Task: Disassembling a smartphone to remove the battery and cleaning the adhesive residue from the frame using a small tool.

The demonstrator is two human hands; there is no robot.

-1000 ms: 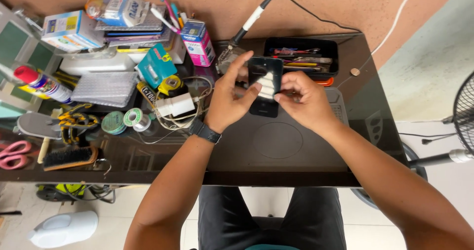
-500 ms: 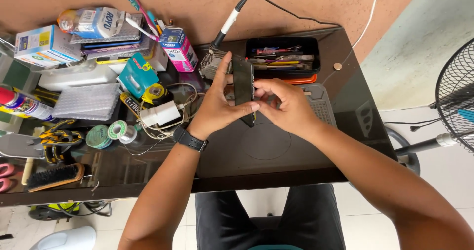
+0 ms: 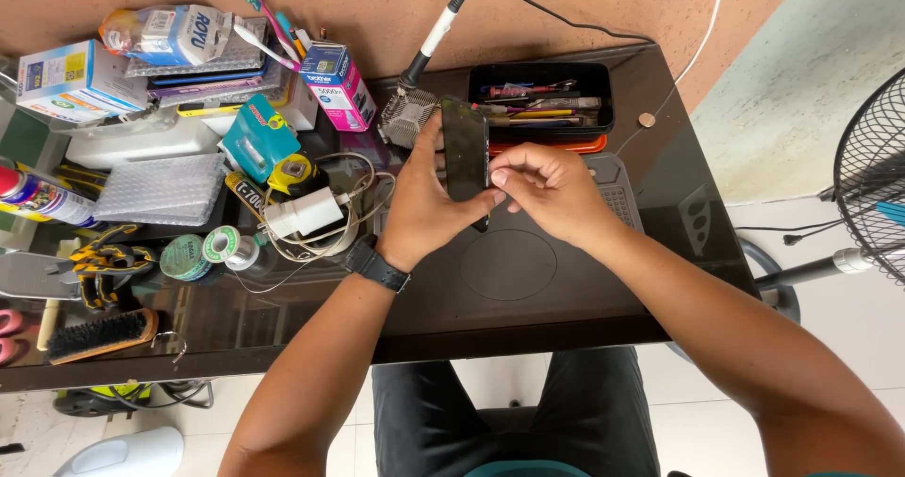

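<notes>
Several packages crowd the far left of the dark glass desk [image 3: 566, 298]: a white and blue cardboard box [image 3: 71, 81] at the left edge, a clear plastic pack with a white label [image 3: 170, 32] lying on a stack of flat sleeves, and a small pink and blue carton [image 3: 337, 86] standing upright near the wall. Just in front of these sit a teal plastic container with a red label [image 3: 259, 138] and a sheet of clear bubble wrap [image 3: 165, 188], while a red and yellow spray can [image 3: 33, 197] lies at the left margin. A black rectangular tray of pens and tools [image 3: 542, 100] rests at the far edge, beside a white-handled soldering iron [image 3: 436, 36].

Compared with a second ago, the slim black phone [image 3: 466, 152] no longer shows its broad face with the pale patch; it is now turned nearly edge-on and stands upright. Both hands sit a little lower in view than before.

My left hand [image 3: 424, 204], with a black wristwatch [image 3: 377, 267] on it, is closed around the phone's left side, thumb along its edge. My right hand [image 3: 551, 189] pinches the phone's lower right edge between thumb and fingertips [image 3: 497, 177]. The phone is held above the desk, between the two hands, touching both, just in front of the tray.
</notes>
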